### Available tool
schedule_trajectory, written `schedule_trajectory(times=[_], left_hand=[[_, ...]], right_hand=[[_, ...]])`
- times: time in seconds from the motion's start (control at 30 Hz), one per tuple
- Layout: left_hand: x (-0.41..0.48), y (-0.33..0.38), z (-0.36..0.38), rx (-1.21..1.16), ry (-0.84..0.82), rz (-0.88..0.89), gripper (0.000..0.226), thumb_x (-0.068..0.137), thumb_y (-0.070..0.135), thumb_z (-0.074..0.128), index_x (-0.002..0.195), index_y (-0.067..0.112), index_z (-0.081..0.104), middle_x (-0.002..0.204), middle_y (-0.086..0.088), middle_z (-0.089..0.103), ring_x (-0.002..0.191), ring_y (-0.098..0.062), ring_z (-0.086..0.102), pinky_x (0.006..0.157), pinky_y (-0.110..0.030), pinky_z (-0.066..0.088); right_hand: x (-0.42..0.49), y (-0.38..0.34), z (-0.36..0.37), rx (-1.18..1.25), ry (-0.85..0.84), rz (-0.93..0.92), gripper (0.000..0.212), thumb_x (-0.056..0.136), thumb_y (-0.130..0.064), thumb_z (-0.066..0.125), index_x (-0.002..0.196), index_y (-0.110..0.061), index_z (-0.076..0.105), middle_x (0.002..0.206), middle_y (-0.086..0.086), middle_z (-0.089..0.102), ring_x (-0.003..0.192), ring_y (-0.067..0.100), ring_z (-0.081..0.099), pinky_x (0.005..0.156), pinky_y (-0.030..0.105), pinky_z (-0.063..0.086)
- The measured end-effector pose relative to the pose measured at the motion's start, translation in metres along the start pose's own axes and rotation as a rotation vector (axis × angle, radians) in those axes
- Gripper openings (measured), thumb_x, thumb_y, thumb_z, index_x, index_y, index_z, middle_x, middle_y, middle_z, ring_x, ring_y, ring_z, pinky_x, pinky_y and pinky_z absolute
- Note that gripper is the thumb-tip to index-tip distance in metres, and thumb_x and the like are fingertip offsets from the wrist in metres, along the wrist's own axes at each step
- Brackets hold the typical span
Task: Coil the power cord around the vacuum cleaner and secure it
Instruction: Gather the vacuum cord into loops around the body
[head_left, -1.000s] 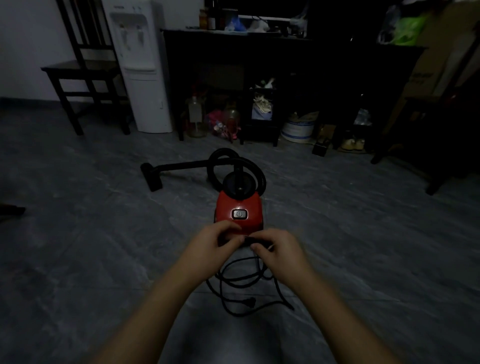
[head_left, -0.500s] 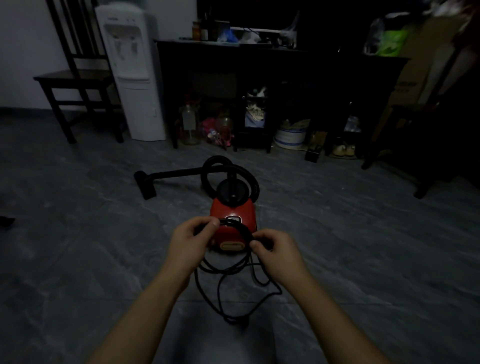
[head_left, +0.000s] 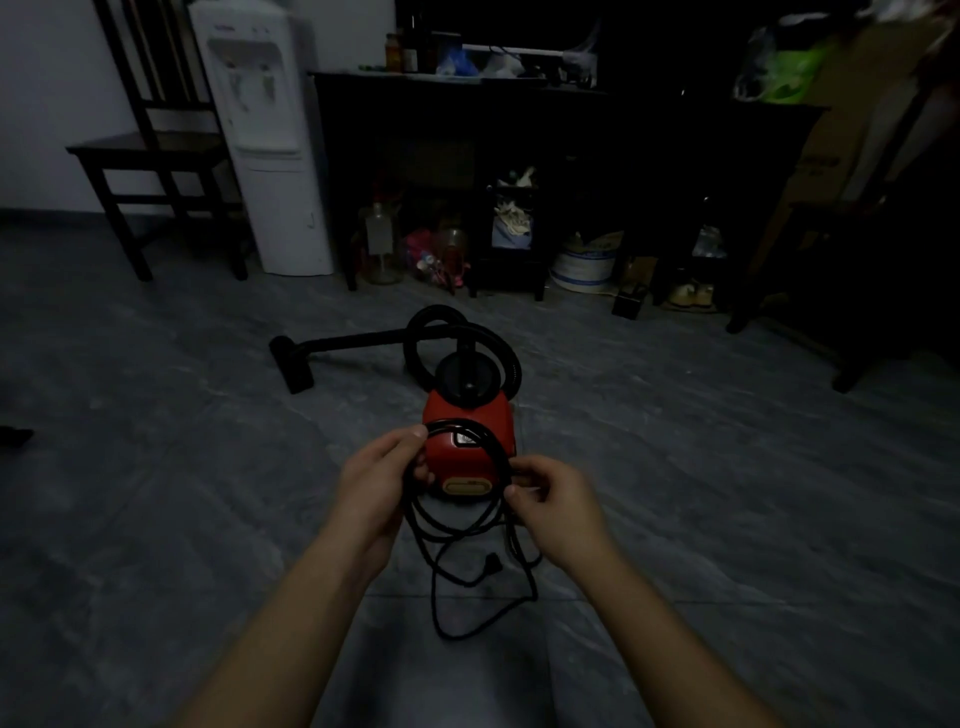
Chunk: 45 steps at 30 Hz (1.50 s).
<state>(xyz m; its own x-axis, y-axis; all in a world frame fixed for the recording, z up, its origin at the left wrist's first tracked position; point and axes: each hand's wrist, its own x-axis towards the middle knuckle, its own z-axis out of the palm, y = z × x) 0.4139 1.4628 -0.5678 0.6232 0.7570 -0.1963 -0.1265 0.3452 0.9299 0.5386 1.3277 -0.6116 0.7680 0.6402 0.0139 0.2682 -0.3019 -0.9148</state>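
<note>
Red vacuum cleaner (head_left: 467, 457) sits on the grey floor (head_left: 156, 493). Its long side points away from the person, with the hose (head_left: 441, 322) at the far end. The left hand (head_left: 376, 483) and right hand (head_left: 553, 501) each pinch one side of a black power cord (head_left: 500, 453) loop just in front of it.

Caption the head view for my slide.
Left hand and right hand hold a looped power cord before a red vacuum cleaner.

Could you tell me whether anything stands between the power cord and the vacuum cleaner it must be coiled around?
Nothing visible does. The left hand and right hand hold a loop of power cord right before the red vacuum cleaner; its hose curls beyond it.
</note>
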Motion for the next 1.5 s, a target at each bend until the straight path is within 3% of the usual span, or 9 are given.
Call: schedule_trajectory(times=[0.23, 0.43, 0.53, 0.7, 0.87, 1.03, 1.27, 1.4, 1.5], left_hand=[[0.005, -0.006, 0.000, -0.082, -0.035, -0.043, 0.021, 0.096, 0.014, 0.056, 0.077, 0.011, 0.063, 0.061, 0.001, 0.049, 0.054, -0.009, 0.046, 0.062, -0.027, 0.043], [-0.001, -0.005, 0.000, 0.134, 0.017, 0.091, 0.019, 0.098, 0.020, 0.055, 0.092, 0.009, 0.070, 0.061, 0.005, 0.057, 0.062, -0.012, 0.053, 0.075, -0.033, 0.051], [-0.002, -0.003, -0.003, 0.231, 0.026, 0.137, 0.018, 0.097, 0.022, 0.057, 0.098, 0.011, 0.071, 0.072, 0.001, 0.064, 0.071, -0.016, 0.062, 0.081, -0.033, 0.055], [0.000, -0.002, -0.013, 0.384, -0.009, 0.174, 0.014, 0.097, 0.023, 0.058, 0.097, 0.017, 0.070, 0.081, -0.004, 0.073, 0.080, -0.015, 0.071, 0.078, -0.027, 0.055], [0.001, -0.004, -0.012, 0.352, -0.071, 0.110, 0.015, 0.092, 0.014, 0.064, 0.106, 0.014, 0.067, 0.096, -0.007, 0.074, 0.087, -0.018, 0.073, 0.079, -0.030, 0.059], [0.001, -0.003, -0.005, 0.217, -0.065, 0.053, 0.018, 0.096, 0.017, 0.058, 0.109, 0.010, 0.068, 0.089, -0.010, 0.074, 0.082, -0.021, 0.073, 0.083, -0.038, 0.059], [0.003, -0.006, -0.006, 0.197, -0.058, 0.087, 0.017, 0.097, 0.021, 0.057, 0.100, 0.009, 0.070, 0.064, -0.003, 0.057, 0.072, -0.026, 0.057, 0.088, -0.052, 0.054], [0.004, -0.003, -0.007, 0.219, -0.039, 0.113, 0.022, 0.097, 0.020, 0.057, 0.112, 0.010, 0.069, 0.055, 0.013, 0.055, 0.056, -0.006, 0.053, 0.080, -0.042, 0.056], [0.003, 0.003, -0.009, 0.224, -0.029, 0.146, 0.023, 0.098, 0.018, 0.055, 0.115, 0.010, 0.068, 0.052, 0.019, 0.058, 0.052, 0.002, 0.057, 0.072, -0.032, 0.051]], right_hand=[[0.001, 0.000, -0.005, 0.052, -0.062, 0.083, 0.024, 0.087, -0.013, 0.070, 0.112, -0.015, 0.069, 0.096, 0.000, 0.069, 0.089, 0.018, 0.069, 0.083, 0.036, 0.061], [0.000, -0.002, -0.005, 0.101, -0.123, 0.057, 0.009, 0.090, -0.014, 0.068, 0.099, -0.016, 0.067, 0.092, 0.010, 0.068, 0.077, 0.014, 0.064, 0.058, 0.026, 0.057], [0.001, -0.005, -0.008, 0.145, -0.089, 0.035, 0.014, 0.091, -0.012, 0.065, 0.089, -0.026, 0.065, 0.095, 0.014, 0.071, 0.083, 0.019, 0.067, 0.061, 0.025, 0.054], [0.006, -0.004, -0.012, 0.124, -0.024, -0.024, 0.016, 0.091, -0.011, 0.065, 0.090, -0.027, 0.069, 0.079, -0.002, 0.069, 0.065, -0.002, 0.061, 0.064, 0.018, 0.047], [0.005, -0.004, -0.011, 0.168, 0.022, -0.025, 0.011, 0.090, -0.011, 0.067, 0.095, -0.020, 0.071, 0.082, -0.001, 0.071, 0.065, -0.005, 0.063, 0.061, 0.015, 0.048], [0.005, -0.007, -0.007, 0.252, 0.053, 0.004, 0.015, 0.092, -0.009, 0.064, 0.106, -0.008, 0.067, 0.092, 0.010, 0.074, 0.073, 0.012, 0.068, 0.057, 0.019, 0.055], [0.006, -0.003, 0.001, 0.200, 0.043, -0.004, 0.017, 0.088, -0.010, 0.069, 0.087, -0.027, 0.067, 0.089, 0.009, 0.074, 0.084, 0.019, 0.070, 0.071, 0.026, 0.058], [0.006, -0.002, 0.001, 0.135, 0.007, -0.034, 0.016, 0.088, -0.010, 0.068, 0.097, -0.023, 0.070, 0.090, -0.001, 0.073, 0.083, 0.007, 0.069, 0.072, 0.018, 0.053], [0.004, -0.004, 0.000, 0.139, -0.021, -0.050, 0.021, 0.089, -0.009, 0.068, 0.090, -0.030, 0.069, 0.083, -0.010, 0.071, 0.073, -0.004, 0.066, 0.068, 0.012, 0.053]])
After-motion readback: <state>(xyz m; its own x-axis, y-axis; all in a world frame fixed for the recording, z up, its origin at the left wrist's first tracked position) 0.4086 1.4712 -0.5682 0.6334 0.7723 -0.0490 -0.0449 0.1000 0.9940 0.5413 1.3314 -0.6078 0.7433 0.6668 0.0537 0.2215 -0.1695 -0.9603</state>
